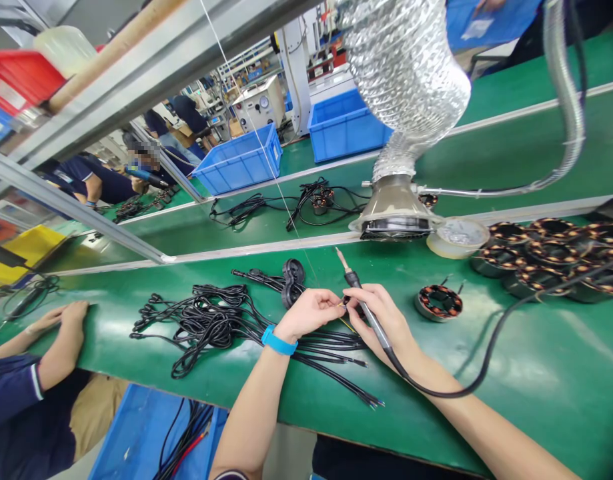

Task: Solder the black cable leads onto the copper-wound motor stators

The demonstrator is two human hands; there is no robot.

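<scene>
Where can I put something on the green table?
A big bare patch lies between the right forearm and the copper-wound black rings; a smaller one between a co-worker's hands and the tangled black cables. Cables crowd the middle; rings, the back right.

My bare left forearm is slanting up and rightward from the lower edge of my view, a dark, pale-edged sleeve showing at its base. A bright blue, smooth band is circling my left wrist. My left hand is pointing to the right, its thumb and fingertips pressing together in a fine pinch. My bare right forearm is slanting in from the lower right. My right hand is facing my left one, its fingers bending in a light, pen-like grip. My two sets of fingertips are nearly meeting.
</scene>
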